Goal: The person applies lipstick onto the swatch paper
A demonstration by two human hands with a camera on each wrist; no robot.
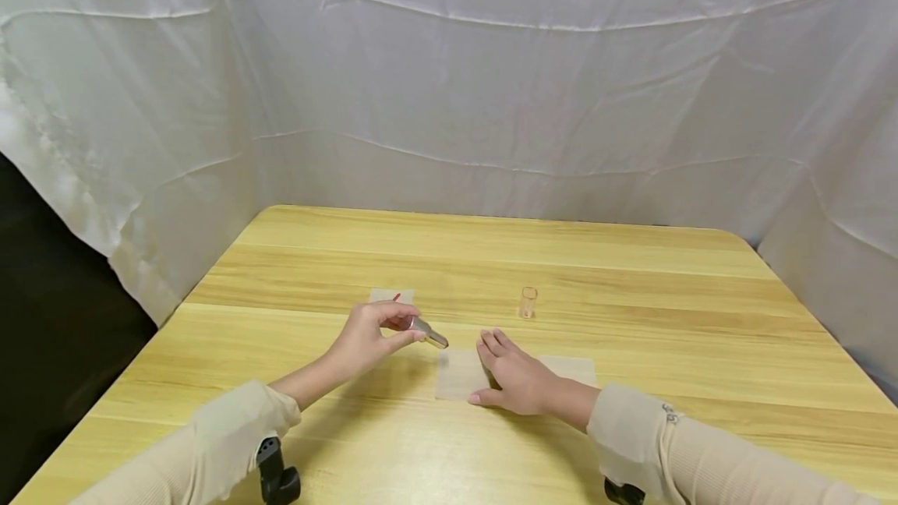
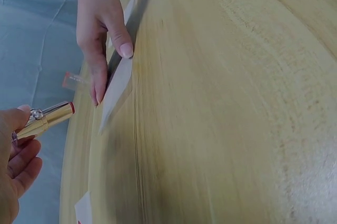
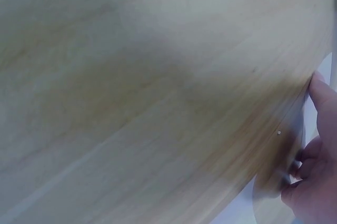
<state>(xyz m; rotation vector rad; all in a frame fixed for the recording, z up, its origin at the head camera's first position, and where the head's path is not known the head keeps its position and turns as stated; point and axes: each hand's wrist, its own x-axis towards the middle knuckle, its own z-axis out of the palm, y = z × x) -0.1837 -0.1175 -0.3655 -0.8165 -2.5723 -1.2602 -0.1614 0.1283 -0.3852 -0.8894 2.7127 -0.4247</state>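
Draped white cloth (image 1: 491,100) hangs in creases behind and beside a pale yellow wood-grain table (image 1: 561,248), with a dark area (image 1: 56,294) showing past its edge at the far left. On the table lies a thin, off-white rectangular paper sheet (image 1: 459,380); the right hand (image 1: 515,376) rests on it with fingers extended and thumb spread, hiding its middle, so pale paper shows on both sides of the hand. Farther back and to the left, a small off-white paper piece (image 1: 382,294) with a red mark (image 1: 397,297) is partly covered by the left hand. Both forearms wear cream sleeves (image 1: 245,419), a black device (image 1: 277,474) below each cuff. Beyond the right fingertips, well apart from them, a small clear tubular cap (image 1: 528,302) with a pinkish-orange rim stands upright, the wood showing through its wall. The left hand (image 1: 368,337) pinches a shiny silver-and-gold lipstick tube (image 1: 429,331) between thumb and fingers, raised above the table and tilted, its narrower gold end, red at the tip, pointing toward the sheet's left edge.
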